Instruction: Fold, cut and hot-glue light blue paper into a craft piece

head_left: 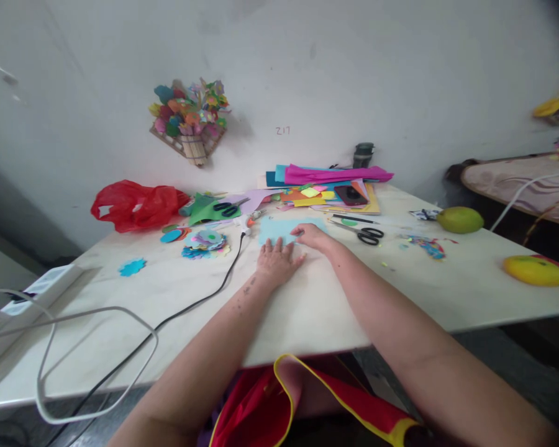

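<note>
Nearby, tabletop (317,304) spans near edge (328,348) to blue sheet (276,229); left hand (278,264) spread flat, fingertips touching sheet; right hand (313,236) curled, hold unclear.

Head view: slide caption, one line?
Left hand spread, right hand bent, both at a light-blue sheet; scissors to the right.

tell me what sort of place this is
Probably a room at home used for crafts: a table with coloured sheets and scissors, and what looks like a bed at the right.
</note>
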The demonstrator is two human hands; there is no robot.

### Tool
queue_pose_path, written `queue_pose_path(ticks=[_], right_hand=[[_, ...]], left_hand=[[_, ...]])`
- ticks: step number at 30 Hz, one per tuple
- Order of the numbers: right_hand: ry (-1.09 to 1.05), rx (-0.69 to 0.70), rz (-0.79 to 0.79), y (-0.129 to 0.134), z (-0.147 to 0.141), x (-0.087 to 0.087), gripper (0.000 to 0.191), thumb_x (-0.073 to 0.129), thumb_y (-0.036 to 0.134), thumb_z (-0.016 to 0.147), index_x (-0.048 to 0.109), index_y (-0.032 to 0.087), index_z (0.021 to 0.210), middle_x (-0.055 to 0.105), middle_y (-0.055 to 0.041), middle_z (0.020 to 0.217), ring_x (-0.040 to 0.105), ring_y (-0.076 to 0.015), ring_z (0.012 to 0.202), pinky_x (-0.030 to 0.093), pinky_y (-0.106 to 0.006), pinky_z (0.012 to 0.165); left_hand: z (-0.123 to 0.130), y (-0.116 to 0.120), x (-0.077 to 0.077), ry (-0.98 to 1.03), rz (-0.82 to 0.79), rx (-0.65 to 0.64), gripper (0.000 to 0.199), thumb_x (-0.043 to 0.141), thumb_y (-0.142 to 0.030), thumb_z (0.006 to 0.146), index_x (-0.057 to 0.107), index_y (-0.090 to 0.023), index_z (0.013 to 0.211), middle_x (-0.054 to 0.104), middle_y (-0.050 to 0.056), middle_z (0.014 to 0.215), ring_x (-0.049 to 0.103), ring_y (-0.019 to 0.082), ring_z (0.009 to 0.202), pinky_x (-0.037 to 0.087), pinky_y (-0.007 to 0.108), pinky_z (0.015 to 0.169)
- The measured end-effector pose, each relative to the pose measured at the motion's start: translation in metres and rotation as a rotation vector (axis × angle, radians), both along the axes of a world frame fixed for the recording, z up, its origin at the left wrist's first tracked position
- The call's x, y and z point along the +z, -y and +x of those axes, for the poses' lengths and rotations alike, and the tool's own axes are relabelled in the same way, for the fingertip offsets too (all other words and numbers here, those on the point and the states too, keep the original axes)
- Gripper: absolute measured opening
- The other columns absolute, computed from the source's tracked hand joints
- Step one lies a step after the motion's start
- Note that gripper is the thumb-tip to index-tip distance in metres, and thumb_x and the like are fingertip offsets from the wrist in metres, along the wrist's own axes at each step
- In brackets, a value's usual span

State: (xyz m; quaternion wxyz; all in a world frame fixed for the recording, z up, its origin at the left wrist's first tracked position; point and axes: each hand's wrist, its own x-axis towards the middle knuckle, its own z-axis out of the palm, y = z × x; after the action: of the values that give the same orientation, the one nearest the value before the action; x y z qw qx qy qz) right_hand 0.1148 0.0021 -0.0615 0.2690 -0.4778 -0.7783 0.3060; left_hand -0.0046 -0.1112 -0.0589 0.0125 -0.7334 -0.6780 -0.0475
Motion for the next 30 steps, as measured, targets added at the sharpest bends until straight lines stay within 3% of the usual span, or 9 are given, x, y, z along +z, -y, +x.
queue_pose_path(ticks=[8, 14, 17, 20, 24, 30], right_hand=[[-0.065, 0.007, -0.063, 0.005, 0.004, 0.004, 0.027, 0.055, 0.0, 0.065, 0.066, 0.014, 0.086, 0.066, -0.0058, 0.092, 0.059, -0.0126, 0.082, 0.045, -0.022, 0.075], [-0.21, -0.094, -0.069, 0.012, 0.011, 0.02, 0.022, 0.052, 0.009, 0.072, 0.065, 0.013, 0.088, 0.066, -0.003, 0.078, 0.056, -0.009, 0.065, 0.043, -0.017, 0.057], [-0.139, -0.115, -0.006, 0.003, 0.018, 0.028, 0.018, 0.055, 0.012, 0.071, 0.066, 0.013, 0.084, 0.065, -0.0022, 0.072, 0.054, -0.008, 0.057, 0.041, -0.016, 0.052], [0.043, -0.041, 0.042, -0.006, 0.028, 0.028, 0.01, 0.061, 0.012, 0.066, 0.068, 0.013, 0.073, 0.064, -0.0014, 0.064, 0.053, -0.0086, 0.054, 0.04, -0.017, 0.051], [0.22, 0.03, 0.071, -0.006, 0.042, 0.021, 0.007, 0.065, 0.013, 0.061, 0.069, 0.016, 0.067, 0.066, -0.0012, 0.063, 0.056, -0.011, 0.058, 0.039, -0.017, 0.053], [0.209, 0.074, 0.134, -0.001, 0.043, 0.009, 0.005, 0.065, 0.017, 0.063, 0.069, 0.016, 0.066, 0.067, -0.0011, 0.065, 0.057, -0.0119, 0.06, 0.04, -0.019, 0.056]], left_hand=[[-0.01, 0.007, 0.005, -0.029, 0.028, 0.083, 0.068, 0.014, -0.067, 0.079, 0.037, -0.029, 0.13, 0.031, 0.009, 0.14, 0.022, 0.029, 0.129, 0.02, 0.048, 0.101], [-0.006, 0.009, 0.008, -0.04, 0.034, 0.131, 0.069, 0.018, -0.068, 0.078, 0.039, -0.029, 0.129, 0.034, 0.011, 0.138, 0.026, 0.034, 0.126, 0.019, 0.05, 0.099], [-0.007, 0.009, 0.008, -0.037, 0.05, 0.141, 0.069, 0.017, -0.07, 0.076, 0.04, -0.031, 0.129, 0.035, 0.009, 0.137, 0.026, 0.037, 0.126, 0.018, 0.052, 0.099], [-0.01, 0.008, 0.007, -0.045, 0.073, 0.143, 0.068, 0.018, -0.07, 0.076, 0.043, -0.032, 0.127, 0.035, 0.008, 0.138, 0.022, 0.037, 0.128, 0.014, 0.055, 0.099], [-0.01, 0.007, 0.006, -0.091, 0.139, 0.073, 0.064, 0.019, -0.064, 0.08, 0.049, -0.026, 0.121, 0.032, 0.007, 0.141, 0.015, 0.033, 0.132, 0.008, 0.054, 0.103], [0.011, -0.001, 0.001, -0.037, 0.174, -0.075, 0.064, 0.016, -0.058, 0.084, 0.041, -0.02, 0.128, 0.035, 0.007, 0.14, 0.022, 0.023, 0.131, 0.015, 0.042, 0.106]])
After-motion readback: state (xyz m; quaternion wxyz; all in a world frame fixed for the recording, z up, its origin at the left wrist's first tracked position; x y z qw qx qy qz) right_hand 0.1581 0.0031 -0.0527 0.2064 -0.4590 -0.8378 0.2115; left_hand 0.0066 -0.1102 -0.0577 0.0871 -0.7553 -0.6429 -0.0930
